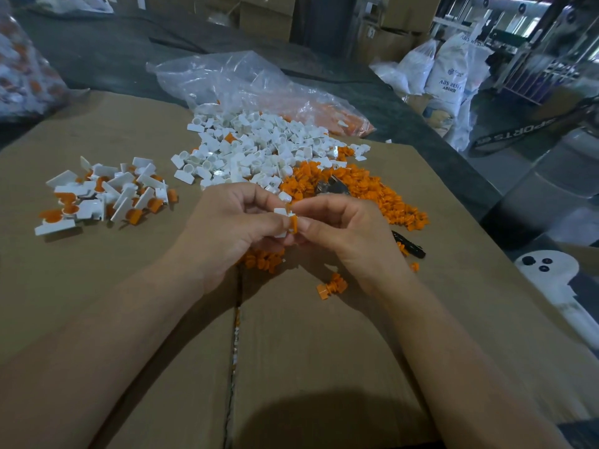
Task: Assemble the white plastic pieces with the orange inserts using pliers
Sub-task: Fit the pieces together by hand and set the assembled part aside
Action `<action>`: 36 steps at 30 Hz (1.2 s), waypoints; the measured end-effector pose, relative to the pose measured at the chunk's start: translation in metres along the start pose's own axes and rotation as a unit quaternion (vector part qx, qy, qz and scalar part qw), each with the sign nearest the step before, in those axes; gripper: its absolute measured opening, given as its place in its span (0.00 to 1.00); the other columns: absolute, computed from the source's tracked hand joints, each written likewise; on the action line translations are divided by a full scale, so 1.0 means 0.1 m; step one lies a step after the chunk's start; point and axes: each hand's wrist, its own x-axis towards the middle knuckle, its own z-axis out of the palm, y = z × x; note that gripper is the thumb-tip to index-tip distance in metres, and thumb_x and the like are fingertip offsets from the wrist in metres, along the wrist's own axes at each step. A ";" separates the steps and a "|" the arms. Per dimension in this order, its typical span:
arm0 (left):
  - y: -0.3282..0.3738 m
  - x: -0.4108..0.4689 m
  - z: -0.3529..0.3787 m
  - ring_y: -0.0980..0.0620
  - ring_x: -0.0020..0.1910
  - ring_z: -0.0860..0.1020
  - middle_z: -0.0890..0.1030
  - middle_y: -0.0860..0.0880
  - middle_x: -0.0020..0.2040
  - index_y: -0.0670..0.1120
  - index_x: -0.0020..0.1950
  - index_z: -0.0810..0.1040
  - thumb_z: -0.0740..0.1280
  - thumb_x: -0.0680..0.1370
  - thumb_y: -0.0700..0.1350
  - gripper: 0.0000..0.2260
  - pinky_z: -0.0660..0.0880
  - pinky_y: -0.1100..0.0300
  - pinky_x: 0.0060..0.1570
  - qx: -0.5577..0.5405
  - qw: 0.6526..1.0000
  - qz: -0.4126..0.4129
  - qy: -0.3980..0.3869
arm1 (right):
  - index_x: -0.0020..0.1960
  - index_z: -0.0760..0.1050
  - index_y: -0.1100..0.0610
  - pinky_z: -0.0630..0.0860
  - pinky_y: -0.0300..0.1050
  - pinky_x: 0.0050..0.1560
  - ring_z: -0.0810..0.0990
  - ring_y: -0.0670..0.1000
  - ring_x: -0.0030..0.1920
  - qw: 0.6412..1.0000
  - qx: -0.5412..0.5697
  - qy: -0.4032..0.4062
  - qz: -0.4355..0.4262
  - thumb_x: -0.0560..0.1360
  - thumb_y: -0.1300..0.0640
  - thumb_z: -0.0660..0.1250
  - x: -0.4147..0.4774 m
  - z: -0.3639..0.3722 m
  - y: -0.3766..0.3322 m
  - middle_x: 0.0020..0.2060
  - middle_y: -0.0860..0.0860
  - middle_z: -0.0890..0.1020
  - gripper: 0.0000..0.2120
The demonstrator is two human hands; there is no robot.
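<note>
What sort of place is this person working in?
Probably a plastics factory or warehouse floor: heaps of loose white plastic pieces and orange inserts lie on a cardboard carton used as a bench, and sacks marked ABS resin stand behind, near stacked cardboard boxes.

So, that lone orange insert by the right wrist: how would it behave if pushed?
Probably light: the orange insert is small plastic. Its ribbed round body might roll, but the flat square end would likely stop it. Ribs should aid grip.
</note>
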 end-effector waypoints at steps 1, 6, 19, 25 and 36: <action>0.00 0.00 -0.01 0.54 0.28 0.80 0.81 0.45 0.28 0.40 0.36 0.76 0.68 0.70 0.29 0.07 0.78 0.65 0.29 -0.004 1.000 -0.004 0.002 | 0.50 0.79 0.61 0.79 0.47 0.48 0.82 0.55 0.42 1.000 -0.006 0.004 -0.020 0.72 0.68 0.67 -0.01 0.01 0.00 0.42 0.61 0.83 0.08; 0.01 0.00 -0.03 0.53 0.28 0.80 0.81 0.44 0.28 0.40 0.38 0.77 0.67 0.71 0.30 0.06 0.77 0.65 0.28 -0.010 1.000 -0.016 0.007 | 0.55 0.78 0.61 0.78 0.44 0.46 0.83 0.52 0.41 0.994 -0.063 0.003 -0.093 0.70 0.70 0.69 -0.01 0.04 0.03 0.42 0.58 0.83 0.14; 0.02 0.00 -0.04 0.53 0.26 0.80 0.80 0.45 0.27 0.41 0.35 0.77 0.68 0.70 0.30 0.07 0.74 0.66 0.24 -0.026 0.998 -0.059 -0.020 | 0.51 0.79 0.55 0.79 0.58 0.42 0.83 0.56 0.42 0.974 -0.135 0.010 -0.182 0.68 0.61 0.70 0.01 0.01 0.08 0.41 0.57 0.83 0.11; 0.02 -0.01 -0.05 0.53 0.26 0.80 0.81 0.44 0.28 0.41 0.36 0.76 0.68 0.69 0.31 0.06 0.74 0.66 0.24 -0.034 0.997 -0.057 -0.028 | 0.51 0.80 0.59 0.79 0.56 0.42 0.82 0.54 0.42 0.965 -0.163 0.000 -0.205 0.69 0.62 0.70 0.01 -0.01 0.07 0.40 0.56 0.83 0.11; -0.01 0.03 -0.05 0.52 0.26 0.80 0.80 0.45 0.27 0.40 0.35 0.76 0.70 0.67 0.32 0.05 0.76 0.65 0.25 -0.039 0.999 -0.034 -0.009 | 0.57 0.77 0.52 0.78 0.39 0.48 0.81 0.42 0.45 0.979 -0.175 0.006 -0.108 0.67 0.53 0.72 -0.01 -0.09 0.02 0.44 0.45 0.81 0.19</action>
